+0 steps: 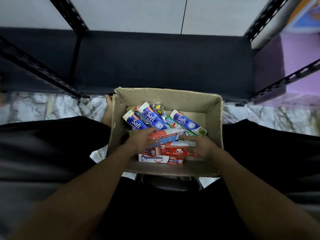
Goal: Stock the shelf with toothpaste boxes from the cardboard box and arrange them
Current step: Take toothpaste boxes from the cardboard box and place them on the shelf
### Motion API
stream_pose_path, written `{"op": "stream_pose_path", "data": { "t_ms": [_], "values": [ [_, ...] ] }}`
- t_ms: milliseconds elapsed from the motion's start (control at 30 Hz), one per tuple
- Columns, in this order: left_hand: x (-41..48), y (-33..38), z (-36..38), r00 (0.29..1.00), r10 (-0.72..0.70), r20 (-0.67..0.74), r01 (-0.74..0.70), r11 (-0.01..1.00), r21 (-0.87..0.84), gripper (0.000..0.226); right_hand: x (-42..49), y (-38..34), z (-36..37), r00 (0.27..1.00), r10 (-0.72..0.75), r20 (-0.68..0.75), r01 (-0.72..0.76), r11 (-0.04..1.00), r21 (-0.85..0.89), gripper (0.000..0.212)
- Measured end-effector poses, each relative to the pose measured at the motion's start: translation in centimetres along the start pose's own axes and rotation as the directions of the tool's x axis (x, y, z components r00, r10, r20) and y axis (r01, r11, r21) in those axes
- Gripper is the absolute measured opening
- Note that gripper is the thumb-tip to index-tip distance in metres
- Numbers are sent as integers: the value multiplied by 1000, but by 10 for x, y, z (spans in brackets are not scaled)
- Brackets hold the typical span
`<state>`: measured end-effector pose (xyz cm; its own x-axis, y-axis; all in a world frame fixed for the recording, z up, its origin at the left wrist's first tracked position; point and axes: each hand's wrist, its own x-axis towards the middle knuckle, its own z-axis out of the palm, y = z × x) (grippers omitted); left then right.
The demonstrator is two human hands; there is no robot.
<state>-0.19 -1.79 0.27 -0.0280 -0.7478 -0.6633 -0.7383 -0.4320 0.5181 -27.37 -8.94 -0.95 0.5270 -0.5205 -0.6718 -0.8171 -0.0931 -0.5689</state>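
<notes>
An open cardboard box (213, 118) sits on the floor between my knees, holding several toothpaste boxes. Blue Safi boxes (152, 116) lie toward its far side. Red and white Pepsodent boxes (161, 159) lie at its near side. My left hand (141, 140) grips the left end of a red and blue toothpaste box (168, 135) lying on top of the pile. My right hand (200, 146) grips a red Pepsodent box (174, 150) at its right end. The dark shelf board (155, 63) ahead is bare.
Black perforated shelf uprights (39, 70) rise at left and right (280, 82). A purple surface (301, 59) stands at the right. The floor (52, 104) is marbled white. A bare foot (108, 111) rests beside the box's left wall. Dark clothing covers my legs on both sides.
</notes>
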Motion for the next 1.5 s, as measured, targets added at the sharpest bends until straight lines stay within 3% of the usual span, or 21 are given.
{"op": "stream_pose_path", "data": {
  "t_ms": [167,367,433,567,800,1100,1267,1400,1500],
  "values": [
    [-25,17,-19,982,104,-160,-88,990,106,41,-22,-28,-18,997,12,-82,-17,998,-63,33],
    [-65,38,-67,927,148,-345,-120,987,103,40,-56,-53,-55,979,-53,-197,54,999,-3,28],
    [-85,51,-91,886,185,-426,-137,981,140,51,-72,-65,-73,964,-95,-249,98,995,2,26],
    [-134,90,-140,793,287,-538,-236,958,163,50,-112,-103,-122,924,-180,-338,196,981,13,25],
    [-226,158,-225,623,461,-632,-367,886,284,51,-207,-181,-192,806,-328,-492,336,939,-75,32],
    [-319,214,-289,239,647,-724,-520,715,467,33,-295,-244,-247,542,-486,-685,546,824,-153,31],
    [-323,227,-316,27,628,-778,-573,647,503,31,-307,-274,-278,367,-520,-771,628,751,-207,24],
    [-301,234,-335,-75,567,-820,-556,659,507,31,-291,-289,-306,303,-476,-826,608,763,-217,22],
    [-274,234,-348,-121,566,-816,-458,697,552,28,-265,-295,-322,141,-428,-893,481,818,-316,22]
  ]
}}
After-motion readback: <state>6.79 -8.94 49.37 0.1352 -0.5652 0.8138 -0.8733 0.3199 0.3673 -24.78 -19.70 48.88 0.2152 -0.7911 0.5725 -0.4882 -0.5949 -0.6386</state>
